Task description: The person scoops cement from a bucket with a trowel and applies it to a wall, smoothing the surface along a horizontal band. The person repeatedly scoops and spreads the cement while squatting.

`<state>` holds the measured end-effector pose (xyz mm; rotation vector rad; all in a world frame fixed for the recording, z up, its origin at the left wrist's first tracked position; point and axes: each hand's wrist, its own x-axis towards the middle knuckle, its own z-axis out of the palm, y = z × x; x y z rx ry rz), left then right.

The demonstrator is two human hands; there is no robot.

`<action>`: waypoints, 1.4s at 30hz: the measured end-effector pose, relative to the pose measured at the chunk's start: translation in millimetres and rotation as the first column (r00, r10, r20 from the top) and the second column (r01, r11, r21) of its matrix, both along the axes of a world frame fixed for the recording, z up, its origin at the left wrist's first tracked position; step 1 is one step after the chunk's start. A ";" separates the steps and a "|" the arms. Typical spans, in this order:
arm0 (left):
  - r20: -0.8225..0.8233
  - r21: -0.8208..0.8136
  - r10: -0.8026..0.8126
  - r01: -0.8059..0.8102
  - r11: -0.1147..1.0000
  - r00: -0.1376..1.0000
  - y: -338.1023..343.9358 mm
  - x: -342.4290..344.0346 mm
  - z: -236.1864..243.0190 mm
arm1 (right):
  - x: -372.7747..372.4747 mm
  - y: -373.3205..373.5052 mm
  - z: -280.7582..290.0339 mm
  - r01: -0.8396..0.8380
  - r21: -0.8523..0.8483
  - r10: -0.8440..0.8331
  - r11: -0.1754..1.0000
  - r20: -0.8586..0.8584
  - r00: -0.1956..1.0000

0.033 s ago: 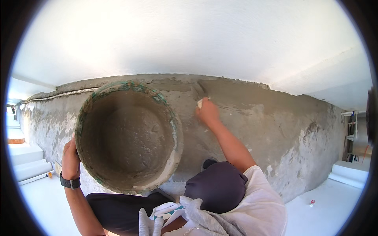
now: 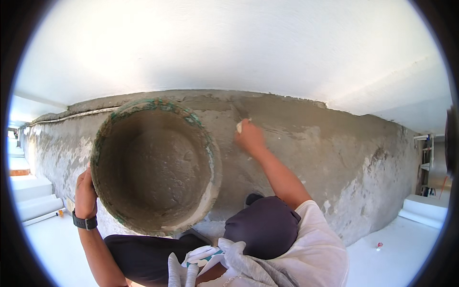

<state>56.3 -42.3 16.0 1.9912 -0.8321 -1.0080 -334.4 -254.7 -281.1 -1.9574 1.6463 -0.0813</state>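
My left hand (image 2: 86,195) is closed on the left side of a large round bucket (image 2: 214,184), which is tilted so that its mouth faces me. Grey wet mortar (image 2: 162,167) coats the inside and lies in the bottom. To the right of the bucket, my right hand (image 2: 250,137) is wrapped round the pale handle of a trowel (image 2: 239,127). Its blade is blurred and lies against the grey mortared strip (image 2: 287,112) along the edge of the white surface.
A smooth white surface (image 2: 229,48) fills the upper view. A thin pipe (image 2: 81,114) runs left from behind the bucket. White sheeting (image 2: 38,239) lies at lower left, with rolled material (image 2: 38,208) on it. Shelving (image 2: 425,162) stands at far right. My knee (image 2: 263,227) is below the right arm.
My right hand has shifted slightly left with the trowel, toward the bucket. The left hand and the bucket have hardly moved.
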 end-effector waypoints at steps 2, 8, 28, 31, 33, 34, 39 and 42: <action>-0.019 -0.059 -0.037 0.036 0.998 0.999 -0.1 -0.7 -1.4 | -2.5 -0.9 -3.4 -0.009 -0.065 0.014 0.998 0.083 0.996; -0.019 -0.044 -0.034 0.033 0.998 0.999 -3.9 -5.2 1.1 | -17.1 -10.0 -13.7 -0.044 -0.104 0.050 0.994 0.055 0.997; 0.038 0.031 0.054 -0.056 0.998 0.998 -1.8 -3.2 -0.5 | -112.1 -101.6 49.2 -0.553 -0.227 0.517 0.802 -0.199 0.832; 0.018 0.028 0.056 -0.056 0.998 0.998 -1.1 -5.0 0.6 | -92.1 -115.2 45.8 -0.501 -0.277 0.473 0.820 -0.165 0.865; 0.055 0.028 0.033 -0.034 0.999 0.998 -0.7 -3.4 2.4 | -85.6 -114.7 46.3 -0.474 -0.202 0.455 0.857 -0.135 0.880; 0.110 0.032 0.003 -0.007 0.999 0.994 -0.2 -3.1 2.3 | -83.7 -112.0 46.6 -0.469 -0.129 0.455 0.873 -0.128 0.881; 0.089 0.005 0.056 -0.056 0.998 0.994 0.0 -4.5 -3.0 | -84.5 -95.8 48.7 -0.324 -0.095 0.319 0.941 -0.061 0.946; 0.115 0.017 0.019 -0.022 1.000 0.993 -2.1 -5.8 -1.3 | -93.0 -90.5 51.8 -0.118 -0.045 0.121 0.992 0.062 0.991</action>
